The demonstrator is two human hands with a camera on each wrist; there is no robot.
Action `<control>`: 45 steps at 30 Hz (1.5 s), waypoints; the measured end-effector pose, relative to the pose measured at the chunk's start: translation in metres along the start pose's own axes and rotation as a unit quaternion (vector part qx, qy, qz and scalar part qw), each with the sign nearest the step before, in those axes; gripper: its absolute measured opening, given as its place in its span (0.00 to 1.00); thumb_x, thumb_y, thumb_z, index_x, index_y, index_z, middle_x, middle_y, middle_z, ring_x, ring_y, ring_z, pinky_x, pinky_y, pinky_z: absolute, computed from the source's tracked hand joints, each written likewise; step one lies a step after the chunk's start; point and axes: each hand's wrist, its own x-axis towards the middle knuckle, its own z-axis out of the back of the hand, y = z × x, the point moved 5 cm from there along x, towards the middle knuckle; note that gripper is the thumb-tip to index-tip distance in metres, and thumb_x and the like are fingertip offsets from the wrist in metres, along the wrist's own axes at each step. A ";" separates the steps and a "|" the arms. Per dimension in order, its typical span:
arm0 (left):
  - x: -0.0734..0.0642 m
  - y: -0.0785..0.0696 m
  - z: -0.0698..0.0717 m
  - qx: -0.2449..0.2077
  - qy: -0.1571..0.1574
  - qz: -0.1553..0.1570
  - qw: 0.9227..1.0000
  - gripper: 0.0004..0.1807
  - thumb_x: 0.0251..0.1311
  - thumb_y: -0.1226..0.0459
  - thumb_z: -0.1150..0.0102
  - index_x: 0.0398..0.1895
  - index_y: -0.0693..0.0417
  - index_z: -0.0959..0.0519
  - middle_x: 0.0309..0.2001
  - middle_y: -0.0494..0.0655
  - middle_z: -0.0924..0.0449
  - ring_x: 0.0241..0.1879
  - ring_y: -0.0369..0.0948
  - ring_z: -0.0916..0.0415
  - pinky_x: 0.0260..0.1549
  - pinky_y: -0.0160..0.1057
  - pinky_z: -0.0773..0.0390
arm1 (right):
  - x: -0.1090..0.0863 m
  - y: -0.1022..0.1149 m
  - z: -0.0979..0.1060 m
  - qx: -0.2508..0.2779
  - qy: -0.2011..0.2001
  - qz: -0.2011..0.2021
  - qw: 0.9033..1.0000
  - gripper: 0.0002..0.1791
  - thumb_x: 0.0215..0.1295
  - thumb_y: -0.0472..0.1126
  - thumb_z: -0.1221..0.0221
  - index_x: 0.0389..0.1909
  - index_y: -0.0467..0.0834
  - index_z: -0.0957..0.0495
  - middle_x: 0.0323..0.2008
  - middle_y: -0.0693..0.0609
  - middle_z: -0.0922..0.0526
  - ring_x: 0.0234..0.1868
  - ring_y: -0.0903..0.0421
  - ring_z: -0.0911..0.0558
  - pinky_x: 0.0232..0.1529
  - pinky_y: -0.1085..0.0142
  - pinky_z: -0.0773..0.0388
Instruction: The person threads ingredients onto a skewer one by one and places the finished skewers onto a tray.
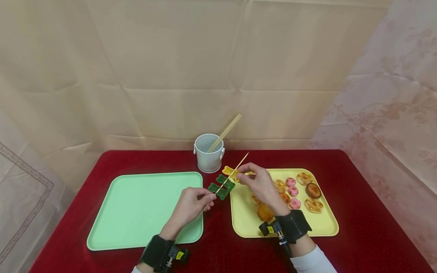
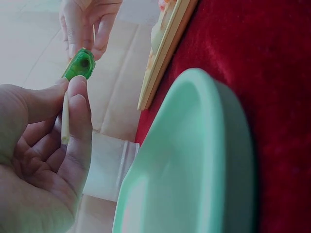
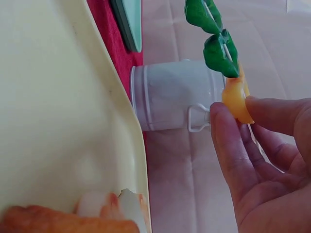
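In the head view my left hand (image 1: 192, 204) pinches a thin wooden skewer (image 1: 243, 159) near its lower end, between thumb and fingers. Two green pepper pieces (image 1: 217, 190) are threaded on it just above that hand. Further up, a yellow pepper piece (image 1: 230, 173) is on the skewer, and my right hand (image 1: 260, 185) pinches its edge. The skewer's pointed tip sticks out beyond the yellow piece. The left wrist view shows the skewer's blunt end (image 2: 65, 127) lying along the fingers. In the right wrist view thumb and fingertips hold the yellow piece (image 3: 235, 101).
A yellow tray (image 1: 244, 228) on the right holds lotus root slices (image 1: 313, 205), a brown mushroom cap (image 1: 313, 190) and several pink rounds (image 1: 295, 203). On the left lies a green tray (image 1: 136, 212). Behind stands a white bucket (image 1: 209, 161) with skewers (image 1: 225, 132). A red cloth covers the table.
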 end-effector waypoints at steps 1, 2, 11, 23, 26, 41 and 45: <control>0.000 0.000 0.001 -0.002 0.001 0.002 1.000 0.06 0.67 0.69 0.34 0.37 0.67 0.13 0.26 0.52 0.15 0.24 0.41 0.19 0.24 0.32 0.18 | 0.000 0.000 -0.001 -0.001 0.001 0.001 1.000 0.08 0.71 0.38 0.34 0.46 0.39 0.18 0.44 0.45 0.16 0.41 0.45 0.11 0.47 0.58 0.16; 0.000 -0.001 0.001 -0.004 0.002 0.003 1.000 0.06 0.67 0.69 0.34 0.37 0.67 0.13 0.26 0.53 0.15 0.24 0.42 0.19 0.24 0.33 0.18 | 0.001 0.001 -0.001 -0.006 0.003 0.002 1.000 0.08 0.71 0.38 0.34 0.46 0.40 0.17 0.43 0.46 0.15 0.40 0.46 0.11 0.47 0.58 0.17; -0.001 0.000 0.005 0.003 -0.001 -0.001 1.000 0.07 0.67 0.68 0.33 0.37 0.66 0.12 0.25 0.50 0.15 0.24 0.41 0.18 0.25 0.33 0.18 | 0.002 0.005 -0.004 -0.056 0.004 0.015 0.998 0.07 0.69 0.42 0.33 0.44 0.44 0.16 0.39 0.52 0.14 0.40 0.54 0.16 0.42 0.60 0.20; -0.007 0.004 0.008 0.043 -0.009 -0.002 0.999 0.08 0.62 0.62 0.27 0.28 0.58 0.10 0.20 0.43 0.17 0.20 0.33 0.24 0.19 0.29 0.29 | 0.002 0.006 -0.011 -0.067 0.009 0.022 0.997 0.06 0.68 0.40 0.33 0.42 0.44 0.16 0.37 0.54 0.14 0.40 0.55 0.18 0.44 0.60 0.22; -0.008 0.000 0.009 0.077 -0.032 -0.028 0.996 0.06 0.61 0.65 0.28 0.27 0.56 0.09 0.19 0.41 0.17 0.19 0.30 0.25 0.19 0.29 0.29 | 0.002 0.007 -0.013 -0.065 0.007 0.024 0.998 0.05 0.68 0.41 0.33 0.42 0.45 0.15 0.36 0.54 0.14 0.40 0.55 0.18 0.44 0.60 0.21; -0.035 0.000 0.056 0.182 -0.138 -0.024 0.973 0.03 0.57 0.65 0.24 0.27 0.48 0.08 0.21 0.33 0.15 0.18 0.28 0.28 0.17 0.30 0.38 | -0.003 0.008 0.013 -0.090 -0.019 0.019 0.996 0.13 0.74 0.49 0.37 0.46 0.43 0.15 0.40 0.50 0.13 0.43 0.51 0.17 0.47 0.57 0.20; -0.049 0.005 0.084 0.199 -0.145 0.015 0.969 0.02 0.58 0.64 0.24 0.29 0.51 0.08 0.22 0.35 0.14 0.18 0.30 0.27 0.16 0.31 0.36 | -0.003 0.008 0.014 -0.088 -0.014 0.016 0.996 0.14 0.75 0.50 0.38 0.46 0.43 0.15 0.41 0.51 0.13 0.44 0.51 0.18 0.48 0.57 0.20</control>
